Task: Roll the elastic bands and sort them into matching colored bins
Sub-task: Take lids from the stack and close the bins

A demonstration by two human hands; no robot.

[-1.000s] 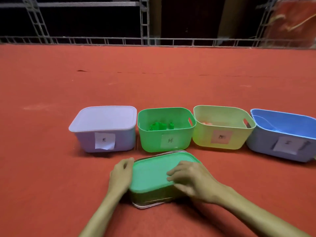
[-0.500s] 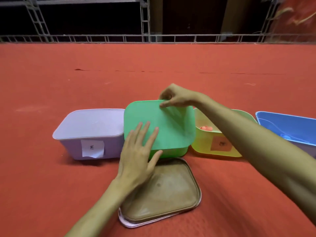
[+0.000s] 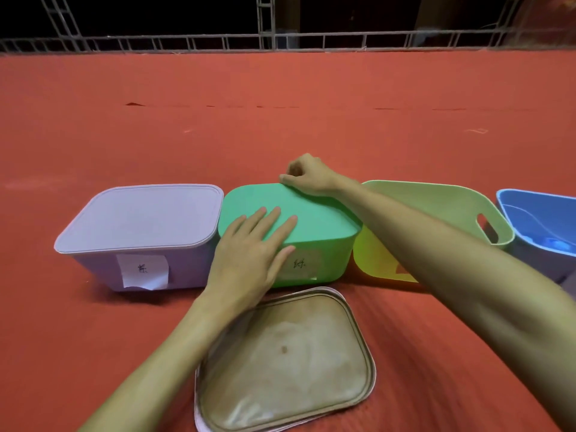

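Observation:
A green lid (image 3: 314,210) lies on top of the green bin (image 3: 327,260), hiding its inside. My left hand (image 3: 252,254) rests flat on the lid's near left part, fingers straight. My right hand (image 3: 307,176) pinches the lid's far edge with curled fingers. To the left stands a purple bin (image 3: 103,266) with its purple lid (image 3: 140,216) on. To the right are an uncovered yellow bin (image 3: 442,194) and a blue bin (image 3: 536,213). No elastic bands are visible.
A brownish metal tray (image 3: 286,363) lies on the red cloth (image 3: 280,126) just in front of the green bin. A metal railing (image 3: 280,42) runs along the far edge. Paper labels are stuck on the bins' fronts.
The green lid went from the tray up onto the green bin and now lies flat on it. My left hand moved forward onto the lid; my right hand went to its far edge.

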